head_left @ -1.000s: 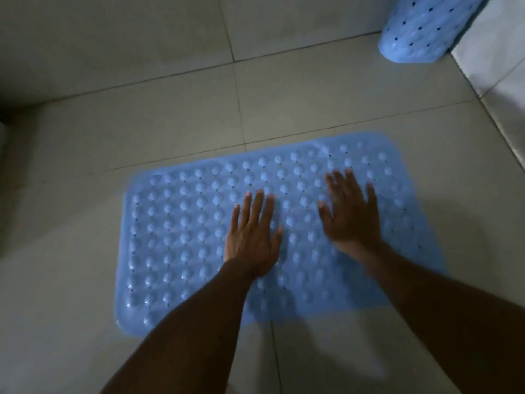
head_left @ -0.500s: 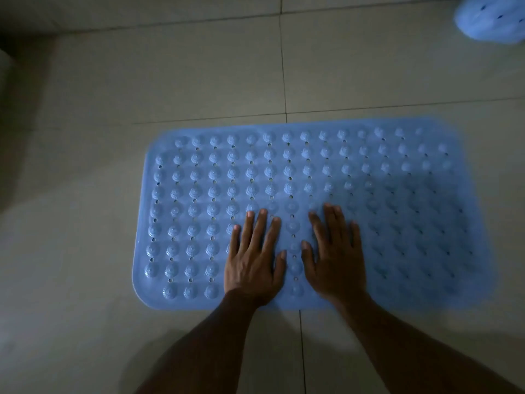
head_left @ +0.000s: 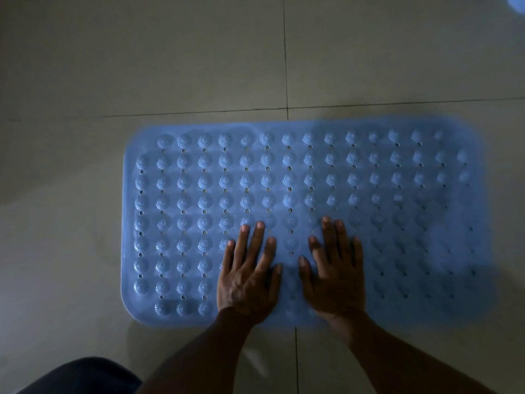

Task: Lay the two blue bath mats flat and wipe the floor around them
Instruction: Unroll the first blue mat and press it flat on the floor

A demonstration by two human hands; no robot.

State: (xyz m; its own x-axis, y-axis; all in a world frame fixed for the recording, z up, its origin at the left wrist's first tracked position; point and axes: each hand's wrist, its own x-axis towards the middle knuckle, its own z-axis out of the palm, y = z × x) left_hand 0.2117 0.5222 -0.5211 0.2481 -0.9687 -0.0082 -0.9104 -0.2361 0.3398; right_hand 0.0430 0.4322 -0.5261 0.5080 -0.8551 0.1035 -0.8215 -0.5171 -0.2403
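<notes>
Little has shifted in the last half second: both hands stay flat on the blue bath mat (head_left: 298,180), while the second mat (head_left: 518,2) has slid almost out of view and is only a pale blue sliver at the far right corner. Left hand (head_left: 247,280) and right hand (head_left: 333,277) lie palm down, side by side at the middle of the mat's near edge. Their fingers are straight and spread, pointing far and grasping nothing. The thumbs are close but apart. The mat lies flat on the tiled floor (head_left: 142,66), studded face up, across crossing grout lines (head_left: 285,52). Its right part is in shadow. What the dark shape (head_left: 79,376) in the near left corner is cannot be told.
</notes>
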